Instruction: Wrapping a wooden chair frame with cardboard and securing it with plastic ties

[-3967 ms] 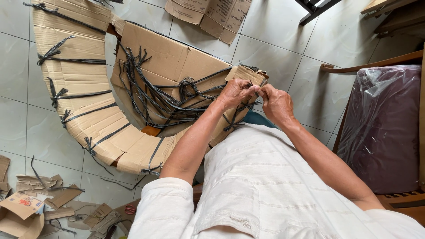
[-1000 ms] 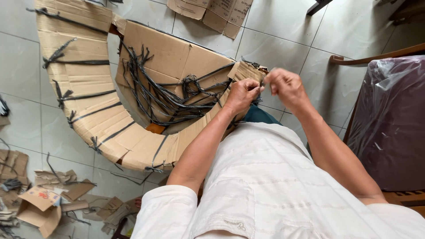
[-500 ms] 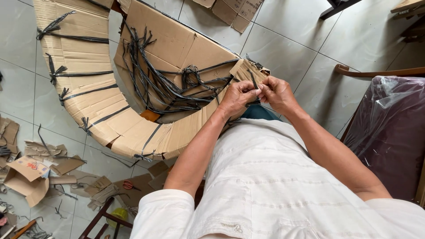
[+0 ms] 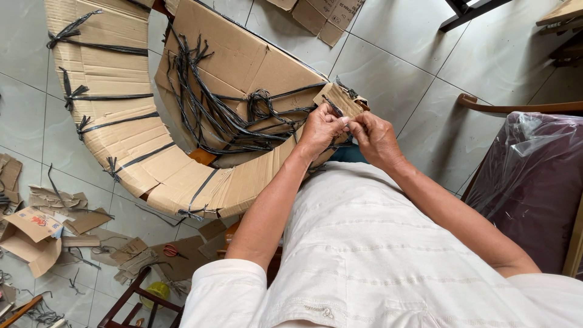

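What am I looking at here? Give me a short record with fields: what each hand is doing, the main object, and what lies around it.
left hand: pinching a black strap at the cardboard's end
right hand: fingertips meeting the left hand at the same spot
main object: curved cardboard ring bound with black straps
floor: pale tiles with cardboard scraps
right side: chair with plastic-wrapped cushion
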